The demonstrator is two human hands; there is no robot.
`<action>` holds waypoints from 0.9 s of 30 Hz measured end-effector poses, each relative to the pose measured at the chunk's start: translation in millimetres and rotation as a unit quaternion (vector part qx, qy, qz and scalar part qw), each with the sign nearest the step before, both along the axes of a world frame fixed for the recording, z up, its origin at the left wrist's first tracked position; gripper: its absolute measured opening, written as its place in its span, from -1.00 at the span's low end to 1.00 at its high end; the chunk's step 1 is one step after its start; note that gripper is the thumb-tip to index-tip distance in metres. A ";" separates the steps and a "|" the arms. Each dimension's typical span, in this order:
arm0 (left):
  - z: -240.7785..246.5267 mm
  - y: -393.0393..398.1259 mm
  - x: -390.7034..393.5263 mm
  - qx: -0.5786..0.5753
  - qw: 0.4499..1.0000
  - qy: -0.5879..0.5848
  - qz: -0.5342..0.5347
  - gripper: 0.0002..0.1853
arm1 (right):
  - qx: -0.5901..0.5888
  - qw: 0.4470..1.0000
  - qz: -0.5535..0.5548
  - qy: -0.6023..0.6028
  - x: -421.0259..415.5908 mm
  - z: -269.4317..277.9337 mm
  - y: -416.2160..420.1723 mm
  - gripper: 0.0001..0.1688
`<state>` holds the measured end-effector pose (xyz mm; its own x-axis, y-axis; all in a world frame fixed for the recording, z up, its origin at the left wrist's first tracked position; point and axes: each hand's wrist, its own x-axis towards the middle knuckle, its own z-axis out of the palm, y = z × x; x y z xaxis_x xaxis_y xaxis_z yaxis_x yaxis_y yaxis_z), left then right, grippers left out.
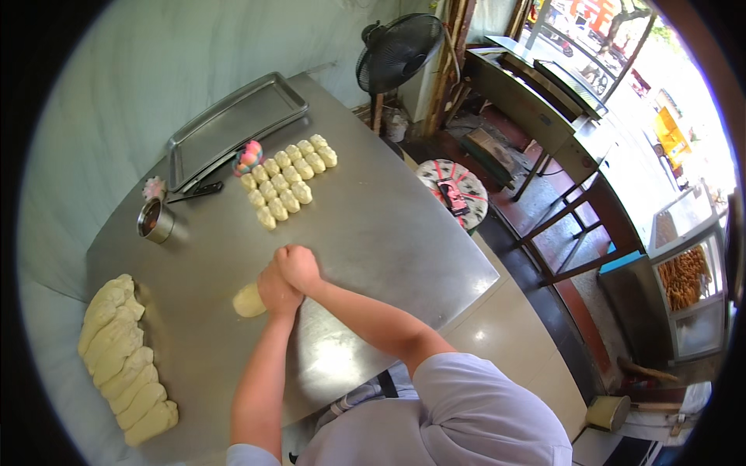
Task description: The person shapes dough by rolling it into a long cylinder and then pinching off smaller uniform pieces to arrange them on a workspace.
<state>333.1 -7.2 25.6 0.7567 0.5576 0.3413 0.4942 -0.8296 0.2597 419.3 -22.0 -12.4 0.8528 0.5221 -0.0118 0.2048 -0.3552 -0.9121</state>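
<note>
My left hand [280, 293] presses down against a smooth piece of pale dough [249, 301] on the steel table [379, 233]. Part of the dough bulges out to the left of that hand; the rest is hidden beneath it. Over the left hand lies my right hand [299, 269], its fingers curled around it. The left fingers are covered from view. Beyond the hands, several small shaped dough pieces [290, 179] stand in rows. A long mass of dough, folded or cut into thick strips [125, 361], rests along the table's left side.
At the back lies a metal baking tray [239, 128]. Near it are a black-handled knife [204, 191], a colourful ornament [249, 157], a pink ornament [154, 188] and a metal cup [155, 220]. A fan [402, 52] and a stool [449, 180] bearing a phone [453, 197] stand beyond the right edge.
</note>
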 end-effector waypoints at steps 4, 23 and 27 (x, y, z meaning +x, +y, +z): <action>-13.9 14.3 -2.6 0.019 1.000 -0.014 -0.004 -0.60 | -0.002 0.999 0.041 0.010 -9.3 37.0 -9.7 -0.45; 2.5 43.8 29.3 -0.144 0.964 0.172 0.140 -0.66 | 0.101 0.886 0.398 -0.215 -6.9 121.7 -61.1 -0.66; -16.4 51.1 15.1 -0.104 0.993 0.041 0.040 -0.34 | 0.126 0.964 0.227 -0.051 70.8 129.1 -68.4 -0.55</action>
